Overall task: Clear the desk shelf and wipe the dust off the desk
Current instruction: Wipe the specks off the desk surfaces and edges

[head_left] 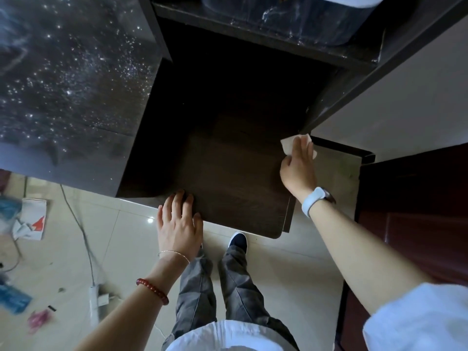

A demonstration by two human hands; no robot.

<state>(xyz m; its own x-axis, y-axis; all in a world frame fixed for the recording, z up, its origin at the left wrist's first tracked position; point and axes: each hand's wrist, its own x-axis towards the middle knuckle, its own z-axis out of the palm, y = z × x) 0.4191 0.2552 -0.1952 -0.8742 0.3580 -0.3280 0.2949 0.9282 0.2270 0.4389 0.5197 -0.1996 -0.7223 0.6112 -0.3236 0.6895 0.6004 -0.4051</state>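
We stand over a dark brown wooden desk board [228,173]. Our right hand [298,168] presses a white folded tissue [288,144] flat against its far right edge, fingers straight. Our left hand [178,221] rests relaxed, fingers spread, on the near edge.

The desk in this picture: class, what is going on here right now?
A person stands at a dark wooden desk and wipes it. The right hand presses a white tissue flat against the desk's right edge, near the wall. The left hand rests open on the front edge, as if for support. The shelf above looks dusty. Papers and a power strip lie on the floor.
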